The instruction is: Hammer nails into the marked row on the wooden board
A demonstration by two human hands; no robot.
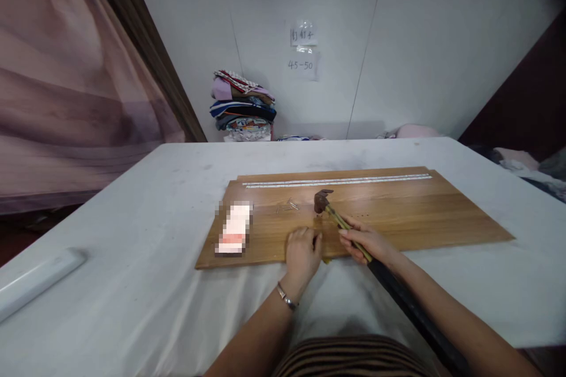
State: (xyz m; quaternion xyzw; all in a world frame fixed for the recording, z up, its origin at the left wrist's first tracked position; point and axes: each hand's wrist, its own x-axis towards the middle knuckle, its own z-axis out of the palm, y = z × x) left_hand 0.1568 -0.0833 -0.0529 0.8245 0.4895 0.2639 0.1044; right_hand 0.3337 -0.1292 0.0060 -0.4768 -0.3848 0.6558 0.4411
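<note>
Patch (234, 228) on left end of board (398, 206): blurred squares, can't tell what. Tiny bits (288, 206) mid-board: too small to tell. Hammer (329, 209) handle end hidden in right grip (365, 241). White thing (35, 277) far left of board: cut off by picture edge.

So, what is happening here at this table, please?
A person works at a white table on which a wooden board lies. The right hand grips a hammer by its handle, with the head down near the board. The left hand rests curled at the board's near edge, beside the hammer; whether it pinches anything is unclear. A few loose nails lie just beyond the hands, and a pale strip runs along the far edge.
</note>
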